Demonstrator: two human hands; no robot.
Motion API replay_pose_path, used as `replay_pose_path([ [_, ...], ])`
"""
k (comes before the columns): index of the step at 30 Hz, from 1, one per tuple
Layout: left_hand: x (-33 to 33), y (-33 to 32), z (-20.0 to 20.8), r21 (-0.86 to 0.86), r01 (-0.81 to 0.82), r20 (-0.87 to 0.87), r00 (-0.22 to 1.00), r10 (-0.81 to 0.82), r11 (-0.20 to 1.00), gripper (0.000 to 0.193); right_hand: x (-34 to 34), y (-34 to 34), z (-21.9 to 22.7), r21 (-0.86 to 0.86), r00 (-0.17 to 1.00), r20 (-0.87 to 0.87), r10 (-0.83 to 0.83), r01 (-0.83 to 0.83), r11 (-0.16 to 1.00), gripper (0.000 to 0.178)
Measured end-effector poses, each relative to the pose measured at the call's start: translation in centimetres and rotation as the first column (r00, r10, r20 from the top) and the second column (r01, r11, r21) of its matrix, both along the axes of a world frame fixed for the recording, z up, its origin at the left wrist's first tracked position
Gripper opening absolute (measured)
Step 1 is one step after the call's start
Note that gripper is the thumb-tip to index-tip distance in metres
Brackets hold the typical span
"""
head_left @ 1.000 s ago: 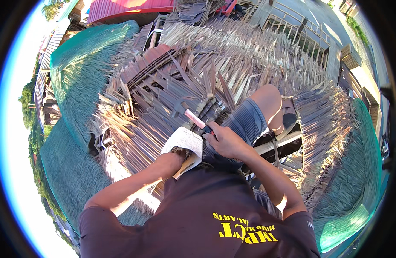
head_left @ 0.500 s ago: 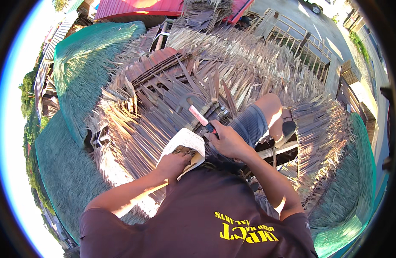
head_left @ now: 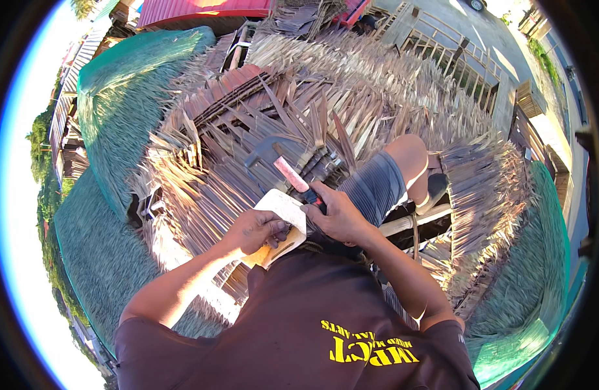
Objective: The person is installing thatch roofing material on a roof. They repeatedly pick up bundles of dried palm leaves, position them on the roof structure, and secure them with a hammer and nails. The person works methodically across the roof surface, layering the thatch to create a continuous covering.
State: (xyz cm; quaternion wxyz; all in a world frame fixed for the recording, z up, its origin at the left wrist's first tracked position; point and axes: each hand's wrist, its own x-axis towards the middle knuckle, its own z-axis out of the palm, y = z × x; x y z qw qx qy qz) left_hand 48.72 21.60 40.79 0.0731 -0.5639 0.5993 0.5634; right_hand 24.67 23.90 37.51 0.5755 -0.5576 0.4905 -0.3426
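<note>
My right hand (head_left: pixel 338 214) is closed round the red and black grip of a hammer (head_left: pixel 291 174). Its pale, worn shaft points up and to the left, and the head is smeared over the thatch. A white cut-open container (head_left: pixel 283 207) rests at my waist, between my hands. My left hand (head_left: pixel 259 232) is at its left side, thumb and fingers pinched together; whatever they hold is too small to make out. The container's inside is mostly hidden by that hand. Under the hammer lie overlapping dry palm-leaf thatch strips (head_left: pixel 215 188).
I sit on the thatched roof, my bent right knee (head_left: pixel 406 156) to the right. Beside my foot is a gap with a pole (head_left: pixel 416 221) across it. Green netting (head_left: pixel 117 117) covers thatch at the left. A bamboo railing (head_left: pixel 449 55) stands at the far right.
My left hand has come up out of the white container, its fingers now pinched above the rim. The hammer has shifted slightly left in my right hand.
</note>
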Motion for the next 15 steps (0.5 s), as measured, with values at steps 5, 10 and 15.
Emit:
replay_pose_path([
  [5, -2.2, -1.6, 1.3, 0.485, -0.399, -0.270, 0.778, 0.567, 0.778, 0.031, 0.0, 0.2, 0.2, -0.090, 0.990, 0.141, 0.000, 0.013, 0.996, 0.041],
  [10, -5.7, -2.9, 2.4, 0.607, -0.399, -0.371, 0.622, 0.689, 0.687, 0.026, -0.3, 0.0, 0.8, -0.326, 0.981, 0.063, -0.182, 0.193, 0.926, 0.041],
  [15, -8.5, -6.2, 2.9, 0.547, -0.289, -0.478, 0.663, 0.577, 0.786, 0.026, -0.4, -1.2, 0.6, -0.406, 0.866, 0.218, -0.449, 0.499, 0.765, 0.027],
])
